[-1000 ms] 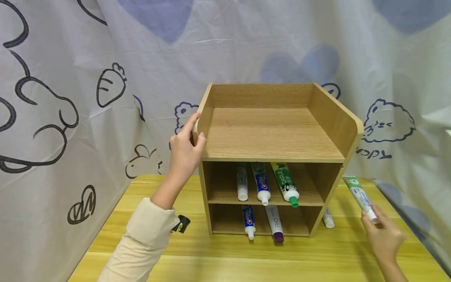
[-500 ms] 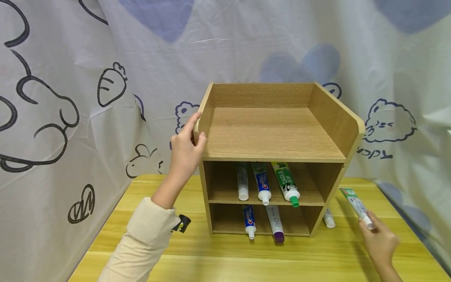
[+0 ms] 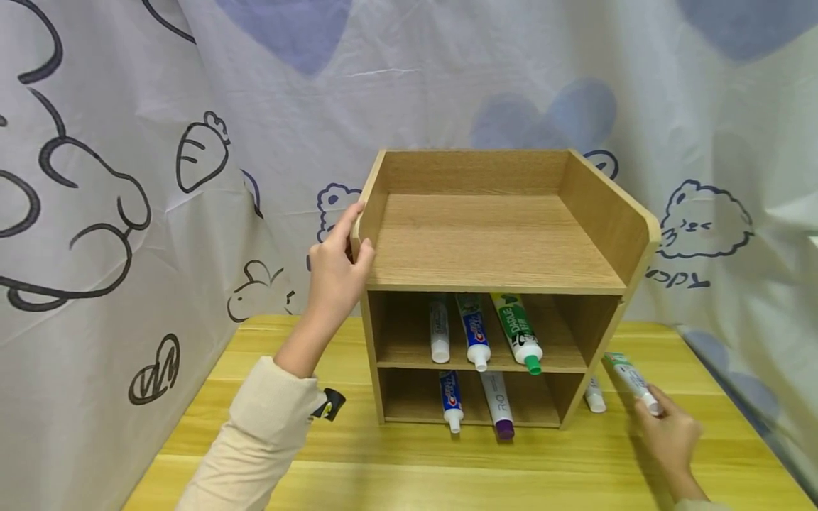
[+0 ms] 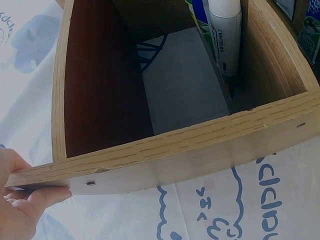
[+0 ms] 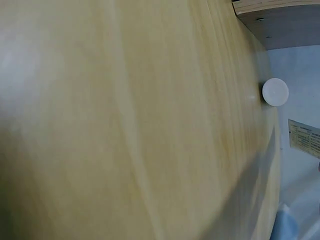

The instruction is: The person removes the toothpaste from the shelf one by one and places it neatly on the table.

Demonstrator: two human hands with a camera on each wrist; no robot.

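My left hand (image 3: 334, 273) grips the upper left side panel of a small wooden shelf unit (image 3: 498, 241); in the left wrist view, thumb and fingers pinch that panel's edge. To the right of the unit, my right hand (image 3: 671, 429) holds a white and green toothpaste tube (image 3: 629, 377) by its capped end, the flat end pointing away. Another white toothpaste tube (image 3: 595, 396) lies on the table by the unit's right wall, partly hidden; its round white cap (image 5: 275, 92) shows in the right wrist view, where the held tube's printed flat end (image 5: 305, 137) enters from the right.
On the middle shelf lie a white tube (image 3: 439, 333), a blue tube (image 3: 474, 333) and a green tube (image 3: 517, 333). A blue tube (image 3: 451, 401) and a purple-capped tube (image 3: 498, 404) lie in the bottom compartment, caps jutting out. A patterned curtain (image 3: 422, 85) hangs behind the wooden table (image 3: 383, 475).
My right hand has moved left and slightly down with the toothpaste tube, closer to the tube by the unit. My left hand has stayed on the panel.
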